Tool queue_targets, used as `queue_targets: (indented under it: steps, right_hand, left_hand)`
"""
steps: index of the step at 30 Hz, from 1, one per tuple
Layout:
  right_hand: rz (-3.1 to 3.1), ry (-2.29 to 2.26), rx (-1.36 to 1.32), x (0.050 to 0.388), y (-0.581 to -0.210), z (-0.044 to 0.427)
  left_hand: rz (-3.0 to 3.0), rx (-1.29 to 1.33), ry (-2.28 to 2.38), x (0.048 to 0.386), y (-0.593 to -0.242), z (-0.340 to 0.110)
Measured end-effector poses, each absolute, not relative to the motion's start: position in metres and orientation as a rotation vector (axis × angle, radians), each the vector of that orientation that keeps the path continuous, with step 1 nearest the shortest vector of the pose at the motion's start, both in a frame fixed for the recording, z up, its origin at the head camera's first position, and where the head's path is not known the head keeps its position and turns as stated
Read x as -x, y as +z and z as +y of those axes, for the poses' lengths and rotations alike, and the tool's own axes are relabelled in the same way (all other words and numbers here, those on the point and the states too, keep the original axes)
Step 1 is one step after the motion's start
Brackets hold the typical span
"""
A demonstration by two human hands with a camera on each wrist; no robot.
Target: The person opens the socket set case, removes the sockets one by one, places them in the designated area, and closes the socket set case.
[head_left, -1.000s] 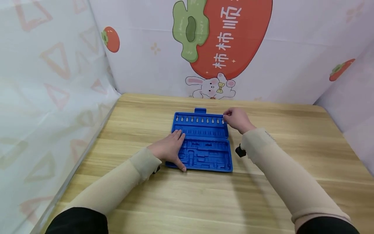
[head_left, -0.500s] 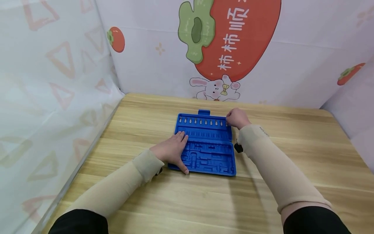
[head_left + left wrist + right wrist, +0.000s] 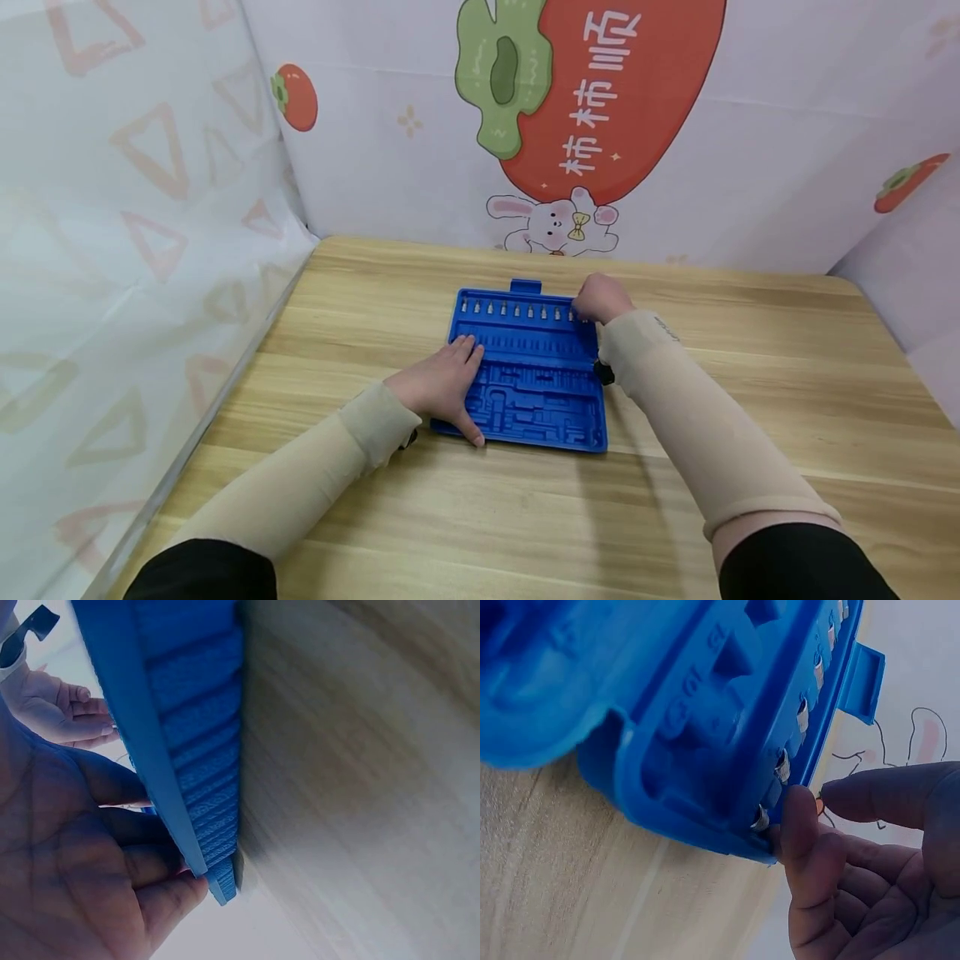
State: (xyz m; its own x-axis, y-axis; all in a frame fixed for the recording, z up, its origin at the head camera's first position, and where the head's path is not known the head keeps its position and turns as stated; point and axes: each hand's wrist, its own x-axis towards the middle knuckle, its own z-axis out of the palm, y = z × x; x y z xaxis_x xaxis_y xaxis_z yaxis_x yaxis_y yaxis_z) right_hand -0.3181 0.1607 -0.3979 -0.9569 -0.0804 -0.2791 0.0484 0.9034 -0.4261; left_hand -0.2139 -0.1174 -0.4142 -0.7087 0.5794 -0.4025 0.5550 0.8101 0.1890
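Roughly central, a blue case [image 3: 543, 421] lying open on the wood-grain table [image 3: 510, 517], latch tab [image 3: 526, 286] on its far edge; metal bits [image 3: 517, 311] in a row along the far half. Left hand [image 3: 440, 385] across the case's left side, fingers fairly straight, thumb spread away toward the near edge. Right hand [image 3: 602, 298] at the far right corner, fingers bent, fingertips [image 3: 802, 814] beside the end bit [image 3: 760, 818]; whether they pinch it, cannot tell

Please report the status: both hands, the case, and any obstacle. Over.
Left hand resting on case, left side. Right hand at rightmost bit. Case open, bits along far edge. No obstacle seen.
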Motion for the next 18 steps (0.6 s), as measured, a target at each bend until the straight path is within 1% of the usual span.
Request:
queue_targets:
  steps: [12, 14, 18]
  right_hand:
    - [2.629, -1.018, -0.211, 0.317, -0.386, 0.173]
    - [2.671, -0.946, -0.177, 0.317, -0.387, 0.172]
    - [2.831, -0.570, -0.041, 0.318, -0.396, 0.168]
  left_hand:
    - [2.563, -0.817, 0.064, 0.215, -0.407, -0.113]
    - [2.566, -0.810, 0.067, 0.215, -0.407, -0.113]
    - [2.565, -0.798, 0.067, 0.212, -0.411, -0.114]
